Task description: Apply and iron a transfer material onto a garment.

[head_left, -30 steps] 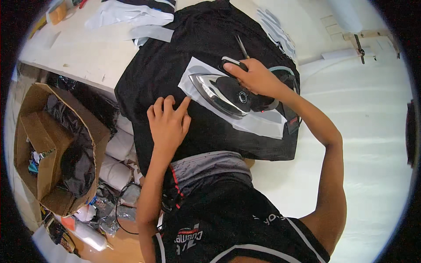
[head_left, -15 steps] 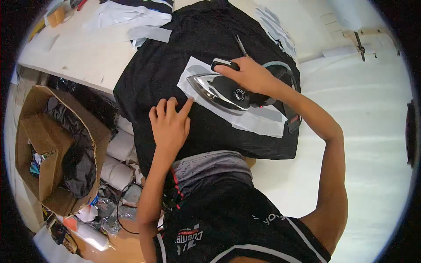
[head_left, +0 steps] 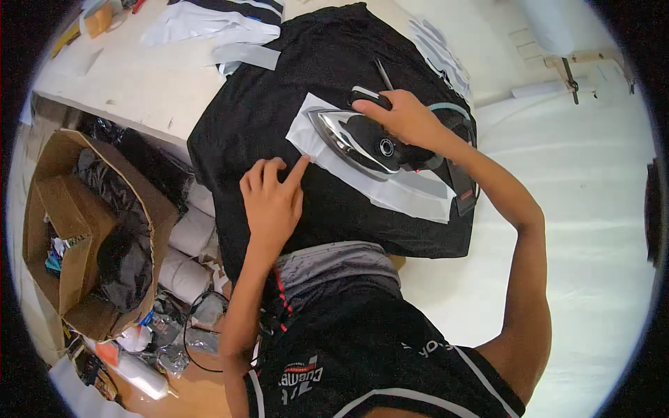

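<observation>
Near the front edge of the table (head_left: 132, 90), as the head view shows, one black cloth (head_left: 251, 104) lies spread, and one iron (head_left: 341, 138), chrome below and black above, rests over one white strip (head_left: 418, 202) near the cloth's middle, its tip toward the left. The right hand (head_left: 412, 125) is clenched round the iron's handle. The left hand (head_left: 272, 198) grasps nothing: its fingers are spread and slightly bent, the index fingertip touching the strip's near edge. One slim metal tool (head_left: 382, 73), partly hidden, lies on the black cloth just beyond the right hand. Toward the table's far edge, left of the black cloth, sits one white garment (head_left: 209, 26); one orange-brown roll (head_left: 96, 21) stands by the far left corner. Beside the table's left front edge is one open cardboard box (head_left: 73, 216), with two pale bundles (head_left: 182, 273) to its right. White lettering and a red-and-white emblem mark the person's black shirt (head_left: 376, 334); the iron's round dial (head_left: 386, 146) carries marks too small to read.
</observation>
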{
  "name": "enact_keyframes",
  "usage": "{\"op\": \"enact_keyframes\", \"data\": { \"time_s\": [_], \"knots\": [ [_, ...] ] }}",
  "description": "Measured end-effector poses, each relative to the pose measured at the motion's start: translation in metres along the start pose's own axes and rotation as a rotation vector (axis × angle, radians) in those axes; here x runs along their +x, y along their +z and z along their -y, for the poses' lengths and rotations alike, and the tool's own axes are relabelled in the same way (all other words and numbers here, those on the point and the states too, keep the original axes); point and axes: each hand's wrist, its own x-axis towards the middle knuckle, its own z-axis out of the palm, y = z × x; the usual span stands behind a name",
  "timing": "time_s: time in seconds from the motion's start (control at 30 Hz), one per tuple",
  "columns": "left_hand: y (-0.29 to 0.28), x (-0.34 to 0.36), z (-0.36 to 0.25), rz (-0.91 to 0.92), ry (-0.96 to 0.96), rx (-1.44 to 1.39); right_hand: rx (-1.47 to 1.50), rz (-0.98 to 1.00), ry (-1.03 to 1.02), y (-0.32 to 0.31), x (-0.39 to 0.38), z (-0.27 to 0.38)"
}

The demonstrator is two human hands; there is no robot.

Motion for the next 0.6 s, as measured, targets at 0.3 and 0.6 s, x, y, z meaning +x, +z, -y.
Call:
{"op": "enact_keyframes", "data": {
  "time_s": [0.3,0.6],
  "knots": [
    [-0.012,0.051,0.048,-0.099,-0.063,0.03,-0.006,0.058,0.029,-0.007,-0.012,0.011],
    [-0.006,0.088,0.065,0.066,-0.019,0.017,-0.161,0.108,0.036,-0.004,-0.008,0.019]
  ]
}}
